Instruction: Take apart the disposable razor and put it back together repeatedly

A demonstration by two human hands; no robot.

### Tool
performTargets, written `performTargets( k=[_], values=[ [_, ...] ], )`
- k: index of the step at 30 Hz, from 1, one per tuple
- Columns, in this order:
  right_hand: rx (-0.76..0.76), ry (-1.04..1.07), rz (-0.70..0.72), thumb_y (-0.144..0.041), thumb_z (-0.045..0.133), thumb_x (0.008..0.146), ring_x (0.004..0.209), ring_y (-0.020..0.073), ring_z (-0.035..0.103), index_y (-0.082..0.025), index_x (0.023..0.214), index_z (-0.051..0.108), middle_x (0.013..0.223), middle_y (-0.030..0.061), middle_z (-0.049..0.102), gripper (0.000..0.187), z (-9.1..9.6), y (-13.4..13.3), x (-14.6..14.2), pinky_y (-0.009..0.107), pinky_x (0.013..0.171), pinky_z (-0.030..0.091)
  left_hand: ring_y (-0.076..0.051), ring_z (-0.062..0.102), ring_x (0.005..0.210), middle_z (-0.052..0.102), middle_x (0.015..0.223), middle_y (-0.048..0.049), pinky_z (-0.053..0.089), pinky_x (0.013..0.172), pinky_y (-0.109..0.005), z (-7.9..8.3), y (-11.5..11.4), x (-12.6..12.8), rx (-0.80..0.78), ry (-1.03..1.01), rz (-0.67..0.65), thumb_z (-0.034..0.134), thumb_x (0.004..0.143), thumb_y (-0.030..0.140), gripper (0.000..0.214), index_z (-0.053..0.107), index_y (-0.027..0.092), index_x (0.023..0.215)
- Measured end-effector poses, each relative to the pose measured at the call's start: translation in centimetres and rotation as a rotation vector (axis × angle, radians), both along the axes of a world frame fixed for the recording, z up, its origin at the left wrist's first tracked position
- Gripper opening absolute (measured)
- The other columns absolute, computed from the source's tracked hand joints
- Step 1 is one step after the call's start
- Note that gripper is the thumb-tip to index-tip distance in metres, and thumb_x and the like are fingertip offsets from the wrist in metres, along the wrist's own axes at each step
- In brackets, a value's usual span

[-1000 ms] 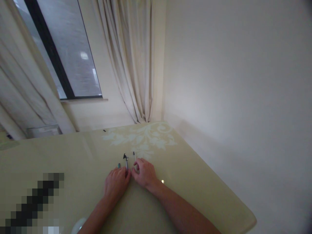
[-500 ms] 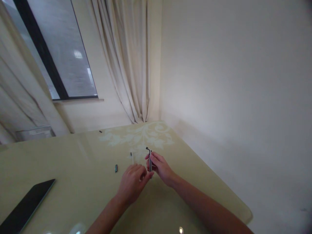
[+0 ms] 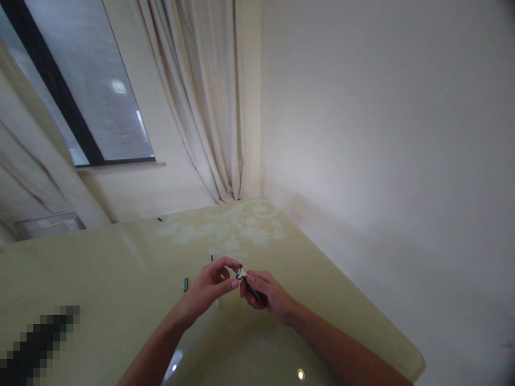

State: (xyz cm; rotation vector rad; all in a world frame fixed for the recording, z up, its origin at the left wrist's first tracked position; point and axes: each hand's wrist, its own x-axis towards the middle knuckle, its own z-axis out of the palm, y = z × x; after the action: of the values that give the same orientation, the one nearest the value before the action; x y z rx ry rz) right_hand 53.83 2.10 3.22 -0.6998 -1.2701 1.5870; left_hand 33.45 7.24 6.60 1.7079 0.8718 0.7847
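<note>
My right hand [image 3: 270,295] is wrapped around the dark, slim handle of a razor [image 3: 254,292], which tilts up and to the left. At its upper end is a small razor head [image 3: 241,273] with dark and pale parts. The thumb and forefinger of my left hand [image 3: 211,287] pinch the head from either side. Whether the head is fully joined to the handle is too small to tell. Left of my hands, a small black and green cartridge [image 3: 185,284] lies on the table. A thin white stick with a dark end [image 3: 212,258] lies partly hidden behind my left hand.
The pale green glossy table [image 3: 120,279] has a floral pattern at its far corner. A blurred-out dark flat object [image 3: 36,348] lies at the left. Near the far edge is a tiny dark piece [image 3: 160,219]. A wall [image 3: 382,161] borders the right side; curtains [image 3: 201,107] hang behind.
My left hand has moved from the lower end of the razor up to its head. The razor has tipped from upright to leaning left, and my right hand has lowered slightly.
</note>
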Motion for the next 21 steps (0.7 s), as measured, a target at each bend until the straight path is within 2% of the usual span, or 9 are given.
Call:
performTargets(
  k=[4, 9, 14, 18, 21],
  values=[
    [-0.029, 0.071, -0.001, -0.059, 0.076, 0.083, 0.049, 0.0093, 0.031, -0.017, 0.069, 0.067, 0.052, -0.0054, 0.042, 0.045, -0.3, -0.2, -0.3, 0.027, 0.051, 0.019, -0.019, 0.058, 0.077, 0.065, 0.080, -0.0020, 0.046, 0.071, -0.029, -0.4, -0.4, -0.1, -0.074, -0.131, -0.065, 0.087, 0.072, 0.055, 0.051, 0.077, 0.021, 0.109],
    [-0.011, 0.114, -0.036, -0.059, 0.077, 0.085, 0.048, 0.0091, 0.033, -0.017, 0.068, 0.065, 0.052, -0.0048, 0.044, 0.047, -0.5, -0.3, -0.9, 0.027, 0.050, 0.020, -0.019, 0.060, 0.082, 0.069, 0.089, -0.0029, 0.048, 0.076, -0.029, -1.2, -0.5, 0.3, -0.070, -0.275, -0.034, 0.092, 0.069, 0.050, 0.048, 0.075, 0.021, 0.103],
    [0.006, 0.124, -0.040, -0.060, 0.077, 0.086, 0.046, 0.0074, 0.028, -0.016, 0.070, 0.066, 0.050, -0.0074, 0.040, 0.048, -0.5, 0.3, -0.7, 0.025, 0.047, 0.018, -0.017, 0.059, 0.079, 0.067, 0.087, -0.0026, 0.047, 0.072, -0.027, -0.8, 0.0, 0.7, -0.002, -0.293, -0.009, 0.091, 0.073, 0.046, 0.044, 0.075, 0.021, 0.105],
    [0.048, 0.127, -0.105, -0.060, 0.075, 0.087, 0.045, 0.0072, 0.029, -0.015, 0.070, 0.067, 0.048, -0.0079, 0.039, 0.049, -0.3, 0.6, -0.3, 0.026, 0.047, 0.018, -0.014, 0.055, 0.074, 0.066, 0.088, -0.0021, 0.045, 0.069, -0.025, -0.3, 0.4, 0.8, 0.144, -0.232, 0.015, 0.089, 0.078, 0.038, 0.035, 0.077, 0.021, 0.106],
    [0.038, 0.143, -0.089, -0.060, 0.075, 0.087, 0.045, 0.0068, 0.027, -0.015, 0.071, 0.069, 0.049, -0.0084, 0.038, 0.049, -0.1, 0.7, -0.1, 0.026, 0.047, 0.017, -0.015, 0.056, 0.076, 0.066, 0.091, -0.0029, 0.046, 0.071, -0.026, -0.3, 0.7, 0.9, 0.202, -0.210, -0.012, 0.087, 0.080, 0.037, 0.033, 0.077, 0.021, 0.108]
  ],
)
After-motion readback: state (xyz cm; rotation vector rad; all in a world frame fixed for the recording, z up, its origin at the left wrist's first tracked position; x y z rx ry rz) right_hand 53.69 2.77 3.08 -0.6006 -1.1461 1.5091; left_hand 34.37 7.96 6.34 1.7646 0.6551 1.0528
